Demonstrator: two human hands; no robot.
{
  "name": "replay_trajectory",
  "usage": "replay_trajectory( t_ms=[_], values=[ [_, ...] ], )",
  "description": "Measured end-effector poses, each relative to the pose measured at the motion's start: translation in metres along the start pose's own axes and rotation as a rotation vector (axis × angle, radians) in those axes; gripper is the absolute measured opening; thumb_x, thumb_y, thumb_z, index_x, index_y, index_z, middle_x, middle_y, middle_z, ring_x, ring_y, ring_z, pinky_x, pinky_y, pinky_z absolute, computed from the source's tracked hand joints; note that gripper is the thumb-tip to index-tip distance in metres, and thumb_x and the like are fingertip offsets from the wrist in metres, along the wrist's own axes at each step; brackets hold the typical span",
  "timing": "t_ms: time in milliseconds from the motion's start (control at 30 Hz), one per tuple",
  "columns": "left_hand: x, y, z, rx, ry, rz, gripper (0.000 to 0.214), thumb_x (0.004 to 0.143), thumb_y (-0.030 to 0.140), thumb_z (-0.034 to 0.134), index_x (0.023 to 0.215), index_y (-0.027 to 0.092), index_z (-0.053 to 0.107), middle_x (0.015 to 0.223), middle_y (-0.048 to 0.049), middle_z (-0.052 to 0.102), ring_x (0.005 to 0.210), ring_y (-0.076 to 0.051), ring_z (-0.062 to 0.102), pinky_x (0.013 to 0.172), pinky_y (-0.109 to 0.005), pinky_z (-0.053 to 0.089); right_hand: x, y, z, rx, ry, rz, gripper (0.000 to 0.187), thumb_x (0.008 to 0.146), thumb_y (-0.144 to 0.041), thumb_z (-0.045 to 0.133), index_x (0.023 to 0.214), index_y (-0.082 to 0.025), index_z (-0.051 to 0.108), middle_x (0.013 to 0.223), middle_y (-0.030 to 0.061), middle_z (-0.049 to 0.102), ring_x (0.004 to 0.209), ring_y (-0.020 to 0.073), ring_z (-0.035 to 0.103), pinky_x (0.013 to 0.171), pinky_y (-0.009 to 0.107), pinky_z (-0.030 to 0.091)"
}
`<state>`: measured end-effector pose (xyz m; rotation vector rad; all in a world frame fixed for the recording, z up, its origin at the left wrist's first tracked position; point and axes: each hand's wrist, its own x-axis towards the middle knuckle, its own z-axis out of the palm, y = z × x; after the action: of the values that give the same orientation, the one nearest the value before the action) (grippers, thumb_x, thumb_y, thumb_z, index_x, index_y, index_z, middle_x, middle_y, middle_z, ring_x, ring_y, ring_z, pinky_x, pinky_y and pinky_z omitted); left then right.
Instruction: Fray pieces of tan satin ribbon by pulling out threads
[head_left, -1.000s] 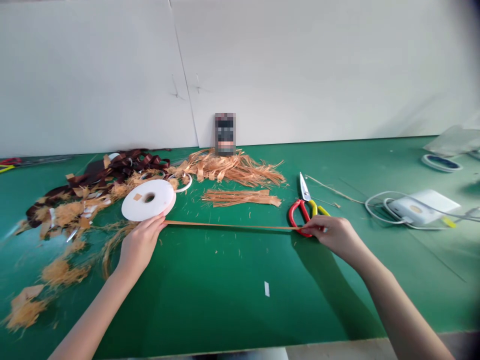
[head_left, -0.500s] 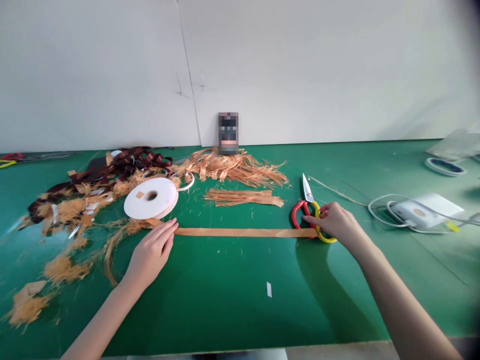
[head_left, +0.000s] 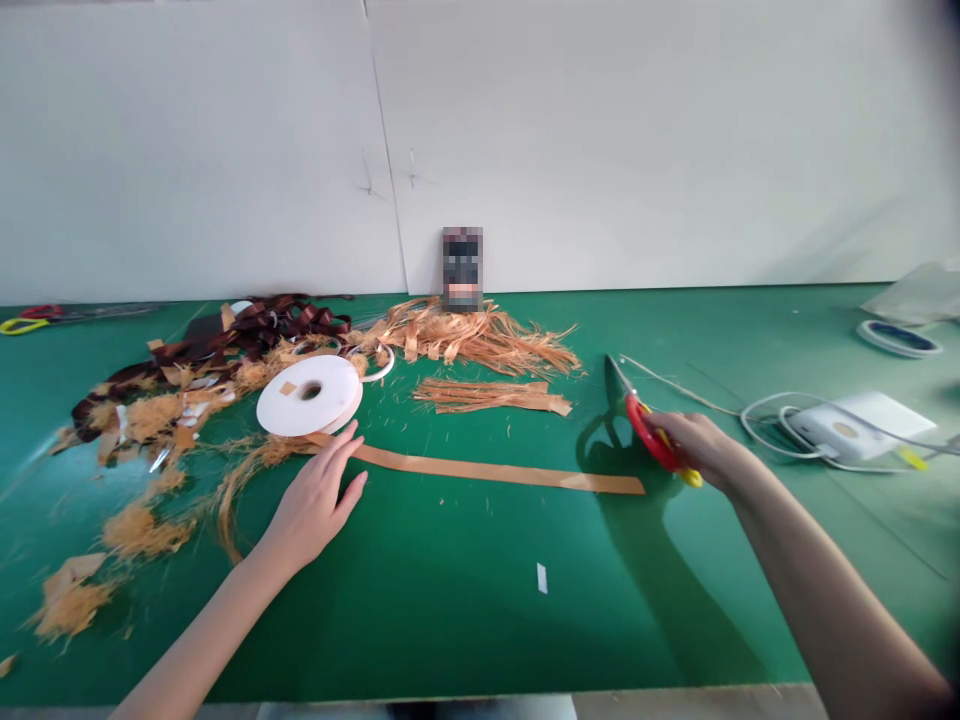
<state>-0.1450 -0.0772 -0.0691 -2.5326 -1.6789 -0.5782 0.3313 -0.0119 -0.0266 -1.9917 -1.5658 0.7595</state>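
My right hand [head_left: 694, 447] grips a pair of scissors [head_left: 651, 432] with red and yellow handles, lifted over the table and tilted with the blades to the far left. A flat tan ribbon [head_left: 487, 471] runs from near the white spool [head_left: 339, 390] to a free end short of the scissors. On the ribbon's left part, beside the spool, lie the stretched fingers of my left hand [head_left: 311, 510], thumb apart. Behind the ribbon lies a small bundle of frayed tan strips [head_left: 491, 395].
A larger heap of frayed strips [head_left: 480, 335] lies below a blurred dark device [head_left: 463, 268] at the wall. Brown ribbon [head_left: 202, 340] and tan scraps [head_left: 146, 527] cover the left. A white box [head_left: 862, 425] with cables is at right. Another scissors [head_left: 30, 320] lies far left.
My right hand has raised the scissors off the table and turned them. The ribbon's right end has come into the open and slants nearer me. My left thumb has spread from the fingers.
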Motion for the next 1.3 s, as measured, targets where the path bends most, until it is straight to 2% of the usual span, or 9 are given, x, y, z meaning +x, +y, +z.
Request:
replay_trajectory(
  t_ms=[167,300,400,500,633,767,900,1100,1300],
  values=[
    [-0.005,0.003,-0.012,-0.037,-0.037,0.200,0.018,0.088,0.019,0.044,0.098,0.017,0.059,0.136,-0.0132,0.052,0.123,-0.025,0.050,0.101,-0.042,0.043,-0.015,0.001,-0.017,0.281,-0.224,0.133,0.037,0.073,-0.055,0.046,0.053,-0.024,0.042,0.051,0.0009,0.042,0.042,0.0109,0.039,0.042,0.029,0.031],
    [-0.004,0.001,-0.012,-0.003,-0.080,0.291,0.036,0.088,0.017,0.043,0.121,0.016,0.056,0.135,-0.0106,0.054,0.125,-0.024,0.049,0.105,-0.043,0.039,-0.034,-0.017,-0.016,0.672,-0.324,0.203,0.044,0.077,-0.060,0.053,0.056,-0.022,0.042,0.054,-0.0046,0.032,0.042,0.0060,0.021,0.042,0.026,0.017],
    [0.001,-0.002,-0.008,-0.013,-0.109,0.282,0.042,0.089,0.021,0.042,0.130,0.018,0.052,0.134,-0.0094,0.056,0.124,-0.024,0.051,0.106,-0.044,0.039,-0.051,-0.044,-0.009,0.834,-0.294,0.310,0.062,0.077,-0.076,0.031,0.056,-0.020,0.049,0.053,-0.0020,0.035,0.041,0.0074,0.022,0.041,0.027,0.017],
    [0.007,-0.002,-0.006,-0.035,-0.124,0.255,0.043,0.090,0.025,0.041,0.132,0.020,0.052,0.134,-0.0092,0.055,0.123,-0.025,0.051,0.104,-0.044,0.040,-0.075,-0.076,0.005,0.903,-0.506,0.401,0.083,0.072,-0.084,0.011,0.066,-0.016,0.060,0.061,0.0031,0.046,0.041,0.0095,0.034,0.042,0.029,0.023],
    [0.014,0.000,-0.004,-0.038,-0.136,0.228,0.044,0.091,0.028,0.042,0.133,0.018,0.050,0.136,-0.0095,0.053,0.125,-0.025,0.049,0.104,-0.044,0.040,-0.118,-0.114,0.040,0.988,-0.853,0.447,0.089,0.074,-0.084,0.009,0.077,-0.013,0.062,0.071,0.0054,0.054,0.038,0.0076,0.043,0.042,0.024,0.025],
    [0.015,0.001,-0.002,-0.042,-0.144,0.210,0.043,0.091,0.028,0.043,0.131,0.014,0.051,0.136,-0.0114,0.053,0.124,-0.025,0.049,0.103,-0.042,0.041,-0.152,-0.137,0.082,0.949,-1.185,0.623,0.092,0.069,-0.089,0.012,0.075,-0.010,0.060,0.067,0.0050,0.054,0.039,0.0089,0.049,0.039,0.021,0.030],
    [0.012,0.000,0.000,-0.061,-0.136,0.182,0.042,0.091,0.028,0.042,0.130,0.015,0.053,0.135,-0.0130,0.052,0.122,-0.026,0.050,0.101,-0.040,0.043,-0.161,-0.148,0.110,0.938,-1.203,0.601,0.086,0.071,-0.087,0.019,0.074,-0.010,0.058,0.063,0.0044,0.055,0.038,0.0086,0.050,0.042,0.021,0.035],
    [0.010,-0.001,0.001,-0.079,-0.103,0.190,0.040,0.091,0.027,0.043,0.128,0.016,0.053,0.133,-0.0126,0.054,0.121,-0.026,0.052,0.101,-0.040,0.044,-0.159,-0.160,0.124,1.009,-1.163,0.583,0.064,0.077,-0.075,0.040,0.072,-0.013,0.053,0.063,0.0013,0.056,0.041,0.0089,0.053,0.048,0.023,0.038],
    [0.007,0.001,-0.001,-0.139,-0.094,0.180,0.040,0.090,0.026,0.044,0.128,0.014,0.050,0.132,-0.0128,0.055,0.123,-0.024,0.051,0.103,-0.038,0.043,-0.162,-0.180,0.140,1.056,-1.129,0.697,0.074,0.075,-0.083,0.015,0.073,-0.016,0.045,0.059,0.0003,0.054,0.036,0.0114,0.054,0.040,0.022,0.038]
  ],
)
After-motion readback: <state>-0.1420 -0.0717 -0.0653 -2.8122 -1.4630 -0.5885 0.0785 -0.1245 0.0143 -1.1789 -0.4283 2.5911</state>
